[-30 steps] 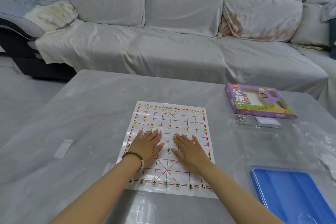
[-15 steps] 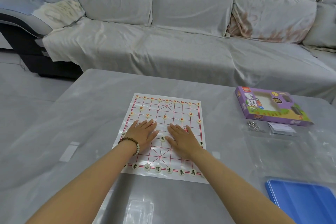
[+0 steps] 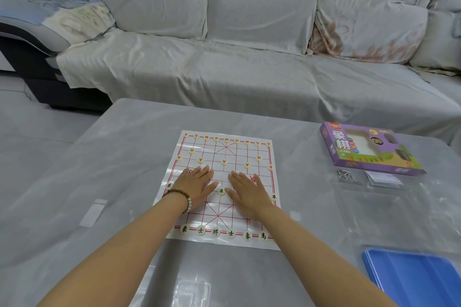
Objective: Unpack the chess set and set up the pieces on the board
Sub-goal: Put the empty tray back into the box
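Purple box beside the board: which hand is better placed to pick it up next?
Right, probably. The purple box lies right of the board, on the side of the right hand. The left hand rests flat on the board's left half and would have to reach across.

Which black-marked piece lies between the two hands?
The lone piece mid-board, flanked by left hand and right hand; other black ones sit on the near row or side edges.
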### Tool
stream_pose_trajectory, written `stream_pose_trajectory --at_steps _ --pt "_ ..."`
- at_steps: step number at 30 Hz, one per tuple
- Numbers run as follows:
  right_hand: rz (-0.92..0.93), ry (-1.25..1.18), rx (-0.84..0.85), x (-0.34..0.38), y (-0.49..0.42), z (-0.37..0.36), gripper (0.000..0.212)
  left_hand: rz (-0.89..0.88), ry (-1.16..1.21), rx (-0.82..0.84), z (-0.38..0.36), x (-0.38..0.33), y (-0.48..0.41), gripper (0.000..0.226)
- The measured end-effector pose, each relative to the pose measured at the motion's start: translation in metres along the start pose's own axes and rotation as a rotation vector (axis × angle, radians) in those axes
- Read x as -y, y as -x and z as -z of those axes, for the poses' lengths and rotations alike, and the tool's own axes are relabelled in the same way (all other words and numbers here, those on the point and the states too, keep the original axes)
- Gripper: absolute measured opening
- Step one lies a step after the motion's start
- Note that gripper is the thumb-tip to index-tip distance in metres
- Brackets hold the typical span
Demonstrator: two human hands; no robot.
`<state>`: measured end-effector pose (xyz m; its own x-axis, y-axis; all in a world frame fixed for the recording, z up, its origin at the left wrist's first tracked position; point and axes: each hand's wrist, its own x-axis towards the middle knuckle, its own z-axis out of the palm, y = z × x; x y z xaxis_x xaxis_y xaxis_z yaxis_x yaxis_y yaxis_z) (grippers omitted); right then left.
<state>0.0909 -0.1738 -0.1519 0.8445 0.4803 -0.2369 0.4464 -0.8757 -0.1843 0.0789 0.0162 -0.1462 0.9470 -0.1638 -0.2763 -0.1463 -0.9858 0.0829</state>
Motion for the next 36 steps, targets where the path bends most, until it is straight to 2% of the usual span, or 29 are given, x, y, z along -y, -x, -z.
stream_pose_trajectory --at_steps 3,6,7,10,12,36 --pt "-0.004 0.006 -0.011 -0.006 0.002 0.000 0.070 -0.002 0.011 0.009 0.001 -0.007 -0.002 0.058" --pt "-0.010 0.003 -0.022 -0.017 0.005 0.000 0.091 -0.017 0.016 0.009 0.003 -0.014 -0.007 0.058" --pt "-0.018 0.007 -0.021 -0.021 0.006 0.000 0.090 -0.024 0.017 0.009 0.004 -0.018 -0.010 0.059" --pt "-0.046 0.016 -0.012 -0.037 0.010 0.003 0.060 -0.038 0.025 0.003 0.004 -0.033 -0.017 0.059" --pt "-0.052 0.015 -0.003 -0.045 0.013 0.005 0.055 -0.040 0.020 -0.006 0.004 -0.043 -0.021 0.060" --pt "-0.038 0.012 0.012 -0.052 0.012 0.011 0.055 0.041 0.001 -0.010 -0.003 -0.057 -0.026 0.068"
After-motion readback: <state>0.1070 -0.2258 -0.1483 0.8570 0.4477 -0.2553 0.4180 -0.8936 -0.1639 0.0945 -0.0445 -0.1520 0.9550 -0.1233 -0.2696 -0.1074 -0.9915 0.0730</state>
